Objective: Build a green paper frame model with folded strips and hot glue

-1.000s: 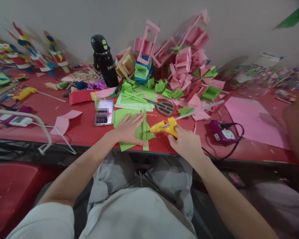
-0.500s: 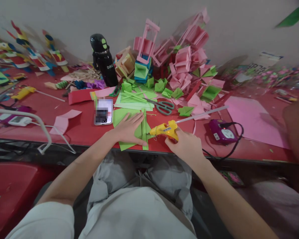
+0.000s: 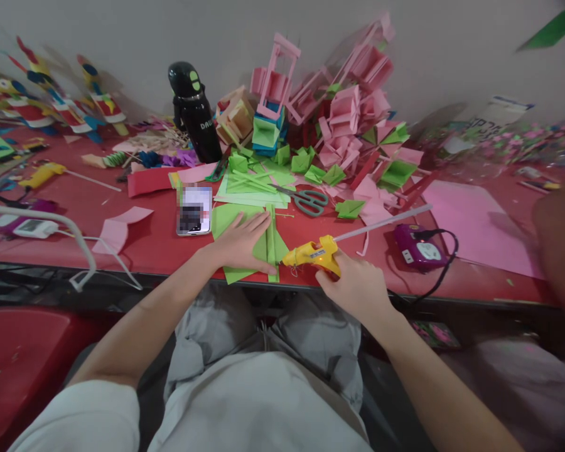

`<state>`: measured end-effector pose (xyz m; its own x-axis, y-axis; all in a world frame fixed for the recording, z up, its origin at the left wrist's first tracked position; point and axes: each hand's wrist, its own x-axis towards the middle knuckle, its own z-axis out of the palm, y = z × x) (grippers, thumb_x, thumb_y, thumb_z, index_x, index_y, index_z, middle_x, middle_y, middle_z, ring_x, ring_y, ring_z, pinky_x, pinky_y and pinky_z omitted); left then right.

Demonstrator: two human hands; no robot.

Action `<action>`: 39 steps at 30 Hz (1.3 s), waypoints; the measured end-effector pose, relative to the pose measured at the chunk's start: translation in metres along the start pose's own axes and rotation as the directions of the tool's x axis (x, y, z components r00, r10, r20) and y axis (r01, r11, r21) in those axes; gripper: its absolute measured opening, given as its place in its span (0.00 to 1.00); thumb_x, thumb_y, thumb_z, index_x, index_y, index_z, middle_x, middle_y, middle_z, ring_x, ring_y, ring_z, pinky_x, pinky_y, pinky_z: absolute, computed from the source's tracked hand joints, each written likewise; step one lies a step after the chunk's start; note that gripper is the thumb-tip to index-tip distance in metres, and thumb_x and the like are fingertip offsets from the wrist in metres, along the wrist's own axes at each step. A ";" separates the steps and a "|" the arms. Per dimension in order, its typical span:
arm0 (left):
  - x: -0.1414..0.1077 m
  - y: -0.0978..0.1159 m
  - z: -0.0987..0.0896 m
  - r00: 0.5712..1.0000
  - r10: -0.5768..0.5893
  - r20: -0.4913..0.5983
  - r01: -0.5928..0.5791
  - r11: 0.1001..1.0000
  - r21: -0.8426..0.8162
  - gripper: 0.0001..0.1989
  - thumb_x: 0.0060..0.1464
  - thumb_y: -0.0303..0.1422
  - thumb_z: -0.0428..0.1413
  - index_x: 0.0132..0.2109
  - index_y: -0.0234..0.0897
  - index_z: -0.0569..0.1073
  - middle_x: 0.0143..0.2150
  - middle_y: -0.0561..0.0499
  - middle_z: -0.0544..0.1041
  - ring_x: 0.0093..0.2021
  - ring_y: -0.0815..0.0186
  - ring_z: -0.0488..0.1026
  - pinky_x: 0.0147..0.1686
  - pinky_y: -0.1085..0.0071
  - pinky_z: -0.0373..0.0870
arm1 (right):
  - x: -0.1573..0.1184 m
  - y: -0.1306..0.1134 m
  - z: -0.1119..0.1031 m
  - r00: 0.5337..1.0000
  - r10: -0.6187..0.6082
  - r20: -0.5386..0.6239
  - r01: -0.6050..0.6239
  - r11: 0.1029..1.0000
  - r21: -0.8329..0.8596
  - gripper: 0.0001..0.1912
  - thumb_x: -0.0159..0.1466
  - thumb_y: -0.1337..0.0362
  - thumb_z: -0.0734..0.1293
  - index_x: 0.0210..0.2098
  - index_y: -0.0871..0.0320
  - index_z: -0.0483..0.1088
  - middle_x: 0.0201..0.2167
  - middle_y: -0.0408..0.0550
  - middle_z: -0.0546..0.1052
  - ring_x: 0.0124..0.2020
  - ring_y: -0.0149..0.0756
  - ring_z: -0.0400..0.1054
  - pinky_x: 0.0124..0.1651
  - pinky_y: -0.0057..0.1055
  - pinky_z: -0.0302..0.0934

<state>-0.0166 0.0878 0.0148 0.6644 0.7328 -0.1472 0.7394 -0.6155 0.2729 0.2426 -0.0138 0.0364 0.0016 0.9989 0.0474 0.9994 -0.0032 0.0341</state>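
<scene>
My left hand (image 3: 242, 240) lies flat with its fingers spread on a sheet of green paper (image 3: 223, 220) at the table's near edge. Along the right side of that hand runs a narrow folded green strip (image 3: 272, 242), upright in the view. My right hand (image 3: 355, 279) is wrapped round a yellow hot glue gun (image 3: 313, 252) with a long clear glue stick (image 3: 386, 221) out of its back. The gun's nozzle points left, close to the strip's lower right edge; whether it touches, I cannot tell. Thin glue strings hang under the nozzle.
Grey-handled scissors (image 3: 308, 201) lie behind the paper. A phone (image 3: 194, 210) and a black bottle (image 3: 198, 116) stand to the left. Pink paper chairs (image 3: 346, 110) pile up at the back. A purple power box (image 3: 419, 246) with a cable sits right, near another person's arm (image 3: 560, 238).
The glue gun in my right hand has moved slightly down along the green strip and a little right. My left hand stays pressed on the paper.
</scene>
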 end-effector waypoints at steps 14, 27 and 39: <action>0.001 -0.003 0.002 1.000 0.021 -0.006 -0.021 1.000 0.014 0.66 0.48 0.72 0.49 0.77 0.35 0.32 0.79 0.39 0.34 0.79 0.46 0.36 0.73 0.49 0.23 | -0.010 0.008 0.005 0.999 -0.029 -0.025 0.030 0.999 0.039 0.13 0.61 0.59 0.62 0.39 0.58 0.73 0.26 0.53 0.79 0.29 0.48 0.75 0.29 0.33 0.48; 0.000 0.000 0.000 1.000 0.004 0.009 -0.004 1.000 -0.004 0.66 0.47 0.71 0.50 0.77 0.32 0.35 0.79 0.39 0.33 0.79 0.47 0.35 0.74 0.48 0.24 | -0.003 0.063 0.008 0.984 0.093 -0.155 -0.024 0.916 0.400 0.31 0.55 0.31 0.67 0.24 0.52 0.62 0.20 0.48 0.72 0.23 0.42 0.68 0.28 0.33 0.54; 0.000 0.002 -0.003 1.000 -0.006 0.023 0.006 1.000 -0.009 0.65 0.49 0.70 0.50 0.77 0.34 0.35 0.79 0.41 0.33 0.79 0.48 0.34 0.74 0.48 0.23 | 0.041 0.108 0.056 0.894 0.219 -0.390 -0.042 0.909 0.415 0.27 0.64 0.38 0.62 0.38 0.57 0.71 0.33 0.59 0.78 0.38 0.54 0.74 0.41 0.44 0.65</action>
<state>-0.0160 0.0874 0.0179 0.6621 0.7297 -0.1709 0.7426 -0.6080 0.2808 0.3524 0.0291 -0.0136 0.2071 0.8743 0.4390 0.9225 -0.0252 -0.3851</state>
